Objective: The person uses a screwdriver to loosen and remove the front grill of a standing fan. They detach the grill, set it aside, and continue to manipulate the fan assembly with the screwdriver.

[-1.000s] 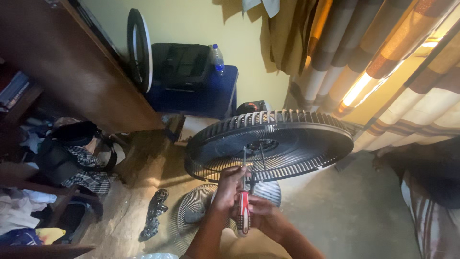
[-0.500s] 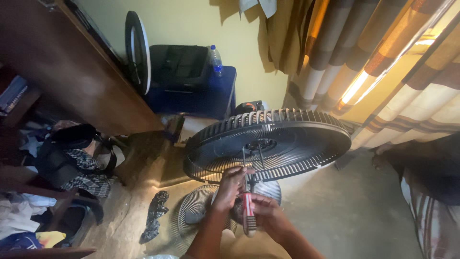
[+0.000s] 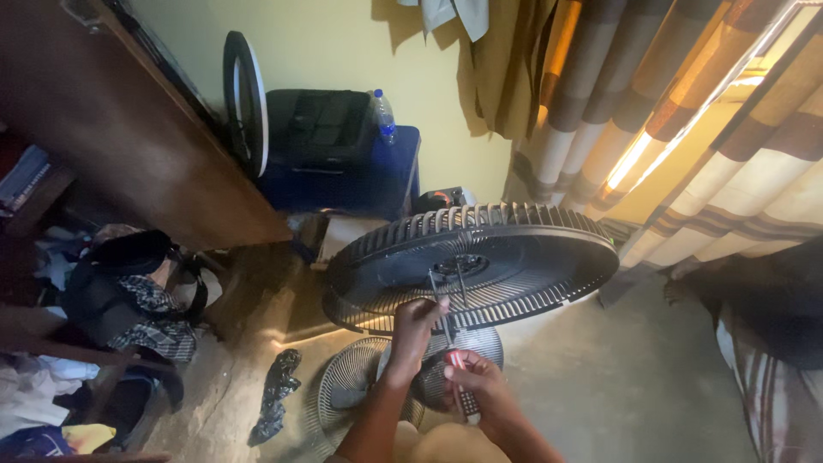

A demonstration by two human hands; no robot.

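Head view: concrete floor (image 3: pixel 651 377), striped curtains (image 3: pixel 711 129).

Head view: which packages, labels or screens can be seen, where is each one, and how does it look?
Bottle: on the blue box by the yellow wall; clear plastic, slim, with a blue label band.
Screens or signs: none can be seen.
Both hands are at the fan guard, which shows no label.

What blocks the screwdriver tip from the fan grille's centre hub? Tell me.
Nothing visible does. The right hand grips the red-handled screwdriver, and its shaft rises through open air toward the hub of the black fan grille. The left hand holds the grille's near rim, just left of the shaft, not across it.
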